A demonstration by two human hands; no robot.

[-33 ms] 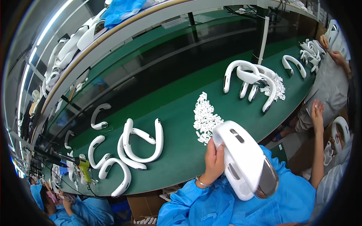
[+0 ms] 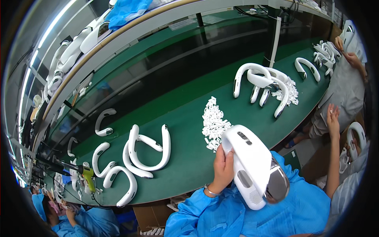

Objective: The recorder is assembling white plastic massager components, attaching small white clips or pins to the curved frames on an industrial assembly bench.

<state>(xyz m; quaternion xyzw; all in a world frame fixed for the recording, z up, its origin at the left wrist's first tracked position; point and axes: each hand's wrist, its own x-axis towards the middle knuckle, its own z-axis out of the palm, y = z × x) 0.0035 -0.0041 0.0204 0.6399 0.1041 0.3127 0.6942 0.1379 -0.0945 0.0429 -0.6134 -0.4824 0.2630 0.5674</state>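
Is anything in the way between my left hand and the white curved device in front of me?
Nothing visible: your left hand already grips the white curved device at its left side, thumb directly against it.

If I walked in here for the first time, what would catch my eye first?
Probably the big glossy white curved device in the left hand, low and right of centre. Next, perhaps, the heap of small white pieces just beyond it on the green table, with more curved white bands lying to the heap's left and right.
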